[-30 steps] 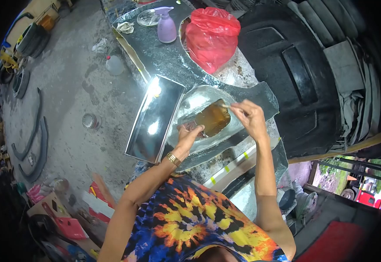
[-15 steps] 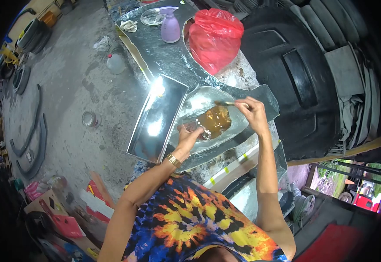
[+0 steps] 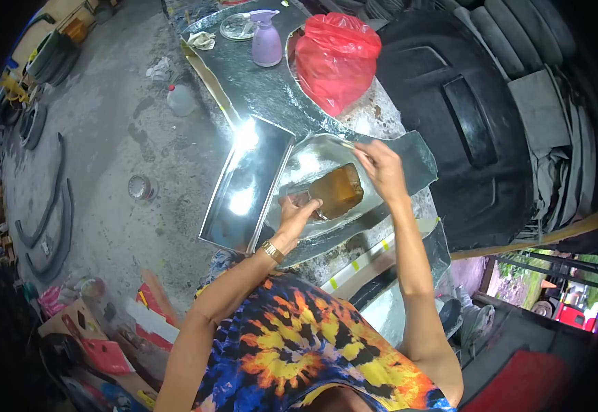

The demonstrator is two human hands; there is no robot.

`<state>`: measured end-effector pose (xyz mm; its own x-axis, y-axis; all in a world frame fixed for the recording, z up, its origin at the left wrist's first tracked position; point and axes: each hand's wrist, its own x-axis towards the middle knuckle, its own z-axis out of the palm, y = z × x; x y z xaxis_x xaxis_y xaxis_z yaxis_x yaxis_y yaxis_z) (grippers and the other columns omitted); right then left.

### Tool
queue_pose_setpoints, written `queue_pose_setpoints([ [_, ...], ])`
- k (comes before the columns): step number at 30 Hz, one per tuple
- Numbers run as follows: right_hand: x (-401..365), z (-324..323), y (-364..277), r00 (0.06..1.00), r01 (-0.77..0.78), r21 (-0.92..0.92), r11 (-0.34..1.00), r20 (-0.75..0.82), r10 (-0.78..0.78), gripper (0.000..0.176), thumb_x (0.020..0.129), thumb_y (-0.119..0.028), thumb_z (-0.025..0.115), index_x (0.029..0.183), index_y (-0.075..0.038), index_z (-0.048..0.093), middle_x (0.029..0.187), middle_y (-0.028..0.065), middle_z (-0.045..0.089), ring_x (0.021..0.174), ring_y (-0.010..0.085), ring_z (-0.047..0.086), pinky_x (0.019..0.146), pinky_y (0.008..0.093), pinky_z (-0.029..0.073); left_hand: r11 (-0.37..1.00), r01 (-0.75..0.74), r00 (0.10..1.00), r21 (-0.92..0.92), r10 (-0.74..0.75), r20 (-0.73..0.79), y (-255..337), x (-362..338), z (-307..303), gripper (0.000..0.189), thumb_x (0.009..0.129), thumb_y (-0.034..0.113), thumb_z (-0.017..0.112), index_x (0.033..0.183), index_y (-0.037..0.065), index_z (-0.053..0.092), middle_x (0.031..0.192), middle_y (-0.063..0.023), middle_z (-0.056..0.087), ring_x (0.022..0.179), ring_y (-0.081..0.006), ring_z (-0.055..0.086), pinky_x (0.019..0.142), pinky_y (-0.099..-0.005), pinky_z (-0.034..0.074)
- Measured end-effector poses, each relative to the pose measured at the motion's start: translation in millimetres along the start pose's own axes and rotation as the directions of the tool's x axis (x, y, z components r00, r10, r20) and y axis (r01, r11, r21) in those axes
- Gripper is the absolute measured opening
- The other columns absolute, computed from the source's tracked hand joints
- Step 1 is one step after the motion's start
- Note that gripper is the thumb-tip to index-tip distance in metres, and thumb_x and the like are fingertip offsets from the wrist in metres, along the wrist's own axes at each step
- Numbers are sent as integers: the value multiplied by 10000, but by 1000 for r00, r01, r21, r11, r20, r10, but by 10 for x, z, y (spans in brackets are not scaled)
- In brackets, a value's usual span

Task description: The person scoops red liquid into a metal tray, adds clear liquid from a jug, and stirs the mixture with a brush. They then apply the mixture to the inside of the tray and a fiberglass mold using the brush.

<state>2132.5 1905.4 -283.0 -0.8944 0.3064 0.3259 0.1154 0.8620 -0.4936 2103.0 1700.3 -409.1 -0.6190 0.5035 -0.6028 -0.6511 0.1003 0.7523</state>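
Observation:
My left hand [image 3: 297, 214] grips the near left end of a clear container [image 3: 338, 191] with amber liquid in it. The container lies tilted inside a pale, shiny oval recess [image 3: 374, 199] of a dark moulded panel [image 3: 415, 161]. My right hand [image 3: 382, 165] pinches a thin light-coloured handle [image 3: 347, 145] above the recess's upper edge. What the handle's far end carries is too blurred to make out. A shiny rectangular metal tray [image 3: 233, 185] stands just left of the recess.
A purple spray bottle [image 3: 266, 44] and a red plastic bag [image 3: 335, 65] stand at the back. A large black panel [image 3: 450, 130] is on the right. A jar [image 3: 141, 187] and a red-capped jug [image 3: 181, 100] sit on the floor at left.
My right hand has moved up and left with the handle, away from the container. The white glints on the amber liquid are gone. My left hand has stayed in place.

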Motion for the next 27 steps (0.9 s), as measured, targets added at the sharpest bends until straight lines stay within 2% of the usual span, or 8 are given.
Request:
queue_pose_setpoints([
  [1, -56, -130, -9, 1000, -26, 65, 998, 15, 25, 153, 841, -127, 710, 963, -35, 717, 689, 98, 549, 607, 205, 532, 568, 318, 426, 1000, -12, 1000, 9, 12, -16, -43, 20, -3, 567, 793, 238, 761, 1186, -38, 460, 994, -97, 615, 841, -138, 619, 716, -276, 530],
  [3, -274, -355, -45, 950, -151, 88, 985, 288, 120, 158, 828, -130, 699, 954, -35, 709, 794, 132, 634, 692, 293, 614, 638, 367, 492, 1000, -12, 1000, 2, 12, -29, 10, -3, 11, 575, 794, 255, 760, 1188, -39, 462, 990, -96, 617, 833, -134, 619, 717, -274, 518],
  [9, -574, 318, 318, 847, -39, -48, 998, 528, 59, 196, 835, -149, 670, 989, -34, 707, 911, 148, 656, 870, 338, 630, 756, 415, 510, 996, 79, 996, 32, -80, 47, 109, -8, -14, 693, 771, 262, 777, 1235, -69, 382, 1143, -189, 579, 959, -197, 623, 835, -310, 516],
  [11, -548, 196, 344, 887, -133, 49, 990, 453, 96, 187, 843, -139, 676, 977, -14, 712, 856, 142, 655, 795, 295, 632, 703, 388, 497, 994, 110, 994, 28, -110, 17, 129, -29, -27, 704, 771, 265, 776, 1241, -70, 373, 1148, -192, 577, 978, -204, 620, 850, -316, 513],
  [14, -376, -163, 239, 930, -247, 175, 953, 320, 182, 179, 863, -138, 681, 969, 1, 718, 740, 121, 610, 666, 228, 570, 618, 336, 448, 1000, 20, 996, -6, -20, -92, 92, -82, 37, 569, 772, 298, 772, 1161, -21, 507, 941, -55, 628, 772, -111, 607, 704, -275, 481],
  [17, -138, -287, 135, 948, -200, 161, 967, 282, 149, 190, 872, -155, 678, 985, -8, 718, 707, 114, 575, 641, 220, 541, 603, 323, 432, 1000, -1, 992, -3, 1, -123, -89, 38, 10, 539, 771, 293, 773, 1148, -4, 526, 907, -45, 636, 756, -104, 604, 678, -267, 474],
  [24, 81, 1012, 545, 947, 74, -49, 996, 318, -54, 181, 849, -127, 659, 1006, -48, 704, 883, 157, 616, 880, 342, 620, 788, 441, 493, 998, 35, 997, 59, -30, -75, -104, 62, -38, 497, 757, 311, 781, 1097, 29, 554, 874, -27, 643, 725, -88, 588, 631, -247, 427],
  [27, 83, 1011, 519, 987, 47, -24, 999, 154, -43, 166, 853, -141, 660, 991, -61, 706, 875, 138, 615, 875, 320, 622, 779, 424, 501, 998, 35, 992, 50, -28, -119, -49, 8, -24, 431, 758, 318, 778, 1040, 54, 586, 878, -15, 643, 706, -77, 575, 622, -242, 408],
])
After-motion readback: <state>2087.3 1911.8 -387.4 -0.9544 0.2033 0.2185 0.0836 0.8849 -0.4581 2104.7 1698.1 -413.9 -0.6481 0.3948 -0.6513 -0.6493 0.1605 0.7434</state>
